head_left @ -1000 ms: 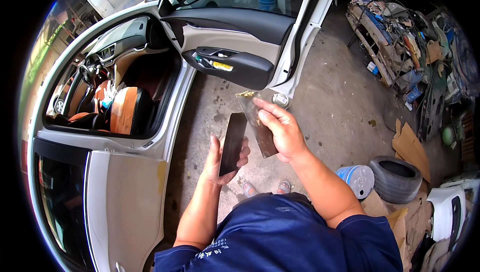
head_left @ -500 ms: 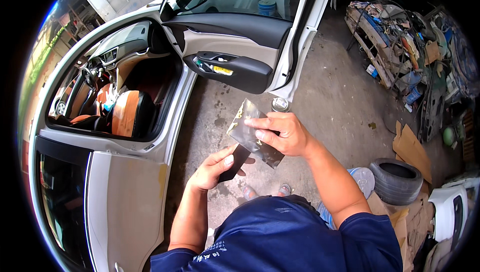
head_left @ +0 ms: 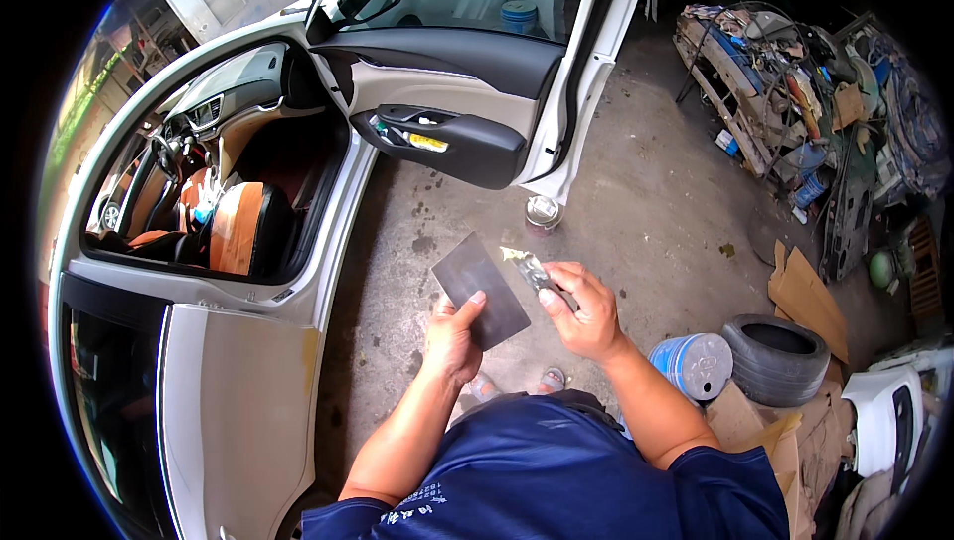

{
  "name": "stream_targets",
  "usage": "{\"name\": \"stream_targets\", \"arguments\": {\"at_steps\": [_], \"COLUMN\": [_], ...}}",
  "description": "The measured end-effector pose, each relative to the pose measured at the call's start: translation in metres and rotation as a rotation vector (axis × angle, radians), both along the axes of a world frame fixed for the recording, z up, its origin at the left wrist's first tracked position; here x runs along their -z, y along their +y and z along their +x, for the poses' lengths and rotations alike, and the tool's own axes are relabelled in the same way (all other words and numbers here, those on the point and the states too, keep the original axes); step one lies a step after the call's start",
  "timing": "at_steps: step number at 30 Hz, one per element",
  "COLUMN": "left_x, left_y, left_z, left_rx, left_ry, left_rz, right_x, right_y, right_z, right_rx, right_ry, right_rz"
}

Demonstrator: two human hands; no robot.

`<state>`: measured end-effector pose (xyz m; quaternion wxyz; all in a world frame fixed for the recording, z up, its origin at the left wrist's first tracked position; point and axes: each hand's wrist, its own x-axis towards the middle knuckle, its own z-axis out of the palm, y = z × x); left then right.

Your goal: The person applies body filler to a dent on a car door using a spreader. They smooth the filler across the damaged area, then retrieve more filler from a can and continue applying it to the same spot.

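Observation:
My left hand [head_left: 452, 343] is closed on a thin, dark grey rectangular plate [head_left: 482, 287], its thumb lying on the broad face. My right hand [head_left: 588, 313] grips a putty scraper [head_left: 535, 272], which is tilted and seen nearly edge-on. Pale cream putty sticks to the scraper's far end, with more smears along its face. A small gap separates the plate from the scraper. Both are held over the concrete floor in front of my body.
To the left stands a white car with its front door [head_left: 437, 93] swung open and a dull yellowish patch [head_left: 309, 351] on its rear door [head_left: 253, 381]. An open can [head_left: 543, 214] sits beyond my hands. Rightward are a blue drum [head_left: 693, 365], a tyre [head_left: 775, 359], cardboard [head_left: 810, 300] and a scrap heap [head_left: 785, 103].
The scraper has been drawn off the plate and turned from broad face to near edge-on. My left hand has shifted right, and the plate now shows its wide face.

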<state>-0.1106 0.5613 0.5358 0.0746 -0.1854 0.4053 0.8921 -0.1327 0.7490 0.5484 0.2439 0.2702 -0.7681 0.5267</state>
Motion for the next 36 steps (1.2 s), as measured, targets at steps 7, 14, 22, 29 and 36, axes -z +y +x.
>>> {"name": "stream_targets", "arguments": {"at_steps": [7, 14, 22, 29, 36], "left_x": [0.001, -0.018, 0.016, 0.026, 0.039], "left_y": [0.062, 0.112, 0.176, 0.204, 0.195], "left_z": [-0.015, -0.041, -0.039, -0.060, -0.095], "left_rx": [0.022, 0.186, 0.407, 0.565, 0.634], "left_ry": [0.314, 0.415, 0.635, 0.320, 0.207], "left_rz": [-0.125, -0.210, -0.804, -0.424, -0.412], "right_x": [0.029, 0.071, 0.078, 0.039, 0.092], "right_y": [0.047, 0.109, 0.185, 0.279, 0.218], "right_z": [0.026, 0.050, 0.042, 0.038, 0.016], "right_rx": [0.002, 0.524, 0.257, 0.957, 0.221], "right_ry": [0.035, -0.491, -0.677, -0.662, -0.950], "right_rz": [0.098, -0.079, -0.322, 0.314, -0.109]}}
